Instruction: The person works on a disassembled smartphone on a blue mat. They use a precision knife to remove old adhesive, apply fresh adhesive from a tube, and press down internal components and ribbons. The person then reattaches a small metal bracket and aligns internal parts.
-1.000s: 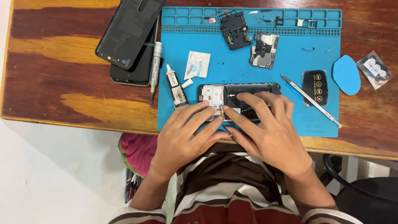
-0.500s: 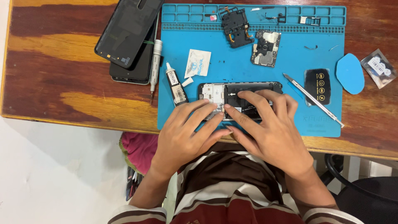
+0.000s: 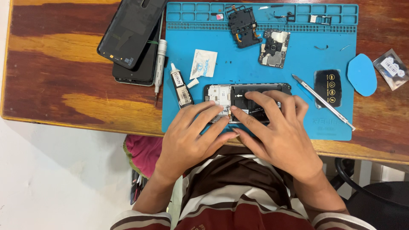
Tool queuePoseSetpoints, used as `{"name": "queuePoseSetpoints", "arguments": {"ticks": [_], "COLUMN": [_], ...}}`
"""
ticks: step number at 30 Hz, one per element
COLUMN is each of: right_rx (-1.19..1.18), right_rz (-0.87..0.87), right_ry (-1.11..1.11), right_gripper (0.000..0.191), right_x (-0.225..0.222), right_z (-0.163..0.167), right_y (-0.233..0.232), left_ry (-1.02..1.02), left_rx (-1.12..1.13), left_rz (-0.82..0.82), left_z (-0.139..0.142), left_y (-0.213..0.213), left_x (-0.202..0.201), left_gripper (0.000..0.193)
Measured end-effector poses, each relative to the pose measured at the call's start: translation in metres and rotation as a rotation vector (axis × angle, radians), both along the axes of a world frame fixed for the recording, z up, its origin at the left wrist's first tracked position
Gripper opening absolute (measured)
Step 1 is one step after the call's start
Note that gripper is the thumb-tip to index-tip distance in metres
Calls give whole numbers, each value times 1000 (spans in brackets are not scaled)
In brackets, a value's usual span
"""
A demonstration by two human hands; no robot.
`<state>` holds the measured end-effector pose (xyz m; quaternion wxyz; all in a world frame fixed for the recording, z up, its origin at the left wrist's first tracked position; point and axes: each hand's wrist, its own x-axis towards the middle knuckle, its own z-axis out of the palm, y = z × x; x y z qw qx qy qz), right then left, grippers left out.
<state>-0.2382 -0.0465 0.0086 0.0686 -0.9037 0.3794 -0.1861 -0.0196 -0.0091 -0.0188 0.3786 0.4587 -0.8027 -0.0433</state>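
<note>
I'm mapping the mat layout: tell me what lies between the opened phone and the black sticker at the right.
In the head view, a metal scalpel-like tool lies slanted on the blue mat, between the opened phone and the black sticker.

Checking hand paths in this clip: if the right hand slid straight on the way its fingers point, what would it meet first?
The right hand points up-left across the opened phone; beyond the phone, the white sachet probably comes first.

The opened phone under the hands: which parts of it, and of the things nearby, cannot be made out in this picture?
- Opened phone, head view: its near half is hidden by the left hand and right hand.
- Black back cover: its top is cut off by the picture's edge.
- Second phone: mostly hidden under that cover.
- Small parts in the blue mat's trays: too small to identify.
</note>
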Motion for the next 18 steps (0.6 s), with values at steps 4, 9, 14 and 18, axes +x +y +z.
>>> {"name": "queuePoseSetpoints", "arguments": {"ticks": [4,9,14,18], "right_rx": [-15,-43,-41,-29], "right_rz": [-9,-4,11,17], "right_ry": [6,-17,-23,-28], "right_gripper": [45,42,37,36], "right_x": [1,-1,-3,-2], "right_z": [0,0,-1,0], "right_y": [0,2,2,1], "left_ry": [-7,-3,1,12], "left_rx": [5,5,15,12], "left_rz": [2,-5,-16,-17], "left_z": [1,2,1,0], "left_y": [0,0,0,0], "left_x": [1,2,2,2], "left_gripper": [35,36,36,36]}}
